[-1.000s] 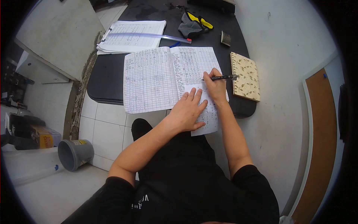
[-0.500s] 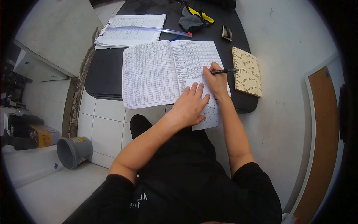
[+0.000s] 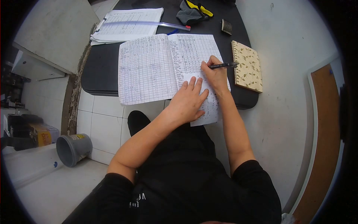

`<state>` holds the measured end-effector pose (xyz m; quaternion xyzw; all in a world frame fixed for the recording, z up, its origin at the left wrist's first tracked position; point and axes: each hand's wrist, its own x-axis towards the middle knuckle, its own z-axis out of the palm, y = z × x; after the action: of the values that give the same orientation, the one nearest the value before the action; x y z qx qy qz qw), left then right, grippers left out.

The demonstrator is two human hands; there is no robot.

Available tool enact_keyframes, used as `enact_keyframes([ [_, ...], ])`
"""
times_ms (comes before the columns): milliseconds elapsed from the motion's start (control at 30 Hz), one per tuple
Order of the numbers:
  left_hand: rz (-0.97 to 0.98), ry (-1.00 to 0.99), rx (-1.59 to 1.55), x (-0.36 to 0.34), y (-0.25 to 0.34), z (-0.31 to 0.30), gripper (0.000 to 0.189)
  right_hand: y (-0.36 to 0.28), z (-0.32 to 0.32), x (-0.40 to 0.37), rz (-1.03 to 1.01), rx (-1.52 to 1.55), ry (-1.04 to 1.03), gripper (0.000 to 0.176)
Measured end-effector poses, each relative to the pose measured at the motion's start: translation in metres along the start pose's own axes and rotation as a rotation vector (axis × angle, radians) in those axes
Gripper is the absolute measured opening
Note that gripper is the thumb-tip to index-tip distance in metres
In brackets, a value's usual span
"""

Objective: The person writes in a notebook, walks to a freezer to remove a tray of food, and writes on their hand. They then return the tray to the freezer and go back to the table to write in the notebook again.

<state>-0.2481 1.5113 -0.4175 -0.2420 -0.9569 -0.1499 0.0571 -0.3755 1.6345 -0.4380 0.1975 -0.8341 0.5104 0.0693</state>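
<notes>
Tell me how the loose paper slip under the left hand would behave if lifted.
The slip is a single thin sheet, so probably floppy and very light. It overhangs the black desk edge, so it would likely slide off once the left hand lets go.

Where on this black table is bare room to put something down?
Widest bare patch of the black table: left of the open ruled ledger, in front of the white clipboard papers. A narrow strip separates ledger and leaf-patterned notebook. Crowded: the right page, under left hand and right hand with black pen.
</notes>
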Motion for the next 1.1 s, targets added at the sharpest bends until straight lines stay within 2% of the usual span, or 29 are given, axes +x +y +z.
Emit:
enact_keyframes([
  [433,-0.001,0.004,-0.008,0.001,0.000,0.000,0.060,0.002,0.000,0.001,-0.013,0.006,0.033,0.033],
  [933,-0.014,0.010,-0.014,0.001,0.002,0.001,0.060,0.005,-0.001,0.003,-0.037,0.008,0.055,0.027],
  [1033,-0.021,0.010,-0.019,0.002,0.002,-0.001,0.059,0.009,-0.005,0.004,-0.007,0.036,0.170,0.028],
  [1100,-0.028,0.005,-0.017,0.002,0.002,-0.002,0.059,0.017,-0.008,0.001,0.110,0.263,0.218,0.030],
])
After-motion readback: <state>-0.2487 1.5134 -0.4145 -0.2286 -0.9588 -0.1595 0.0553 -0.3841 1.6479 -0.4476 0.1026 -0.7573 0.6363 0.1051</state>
